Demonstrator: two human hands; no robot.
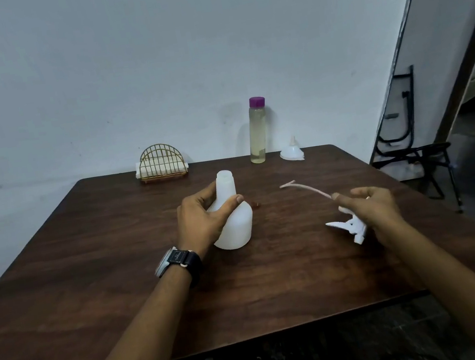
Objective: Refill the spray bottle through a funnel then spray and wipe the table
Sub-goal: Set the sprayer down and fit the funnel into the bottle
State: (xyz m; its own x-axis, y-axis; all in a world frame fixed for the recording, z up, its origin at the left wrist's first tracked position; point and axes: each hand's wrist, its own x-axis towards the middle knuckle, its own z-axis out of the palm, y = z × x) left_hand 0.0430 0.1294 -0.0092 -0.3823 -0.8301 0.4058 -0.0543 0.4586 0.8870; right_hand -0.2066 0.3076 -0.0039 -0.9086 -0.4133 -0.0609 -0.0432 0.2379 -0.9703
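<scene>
Uncapping is done. The left hand [202,219] curls its fingers round the open-necked white plastic spray bottle [234,227], which stands mid-way across the dark wooden bench [93,296]. The right hand [371,208] grips the white trigger head [347,226] off to the side. Next, probably, it needs setting down and the white plastic funnel [291,151] fetching from the far edge.

Dark wooden desk [123,291]. An uncapped white spray bottle [237,228] stands upright near its middle. Along the far edge, left to right: a gold wire napkin holder [162,162], a tall bottle [257,133] with a purple cap holding pale liquid, and a white funnel [291,150], spout up.

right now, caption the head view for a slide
Uncapped for refill: left hand holds the bottle on the table, right hand holds the spray head
</scene>
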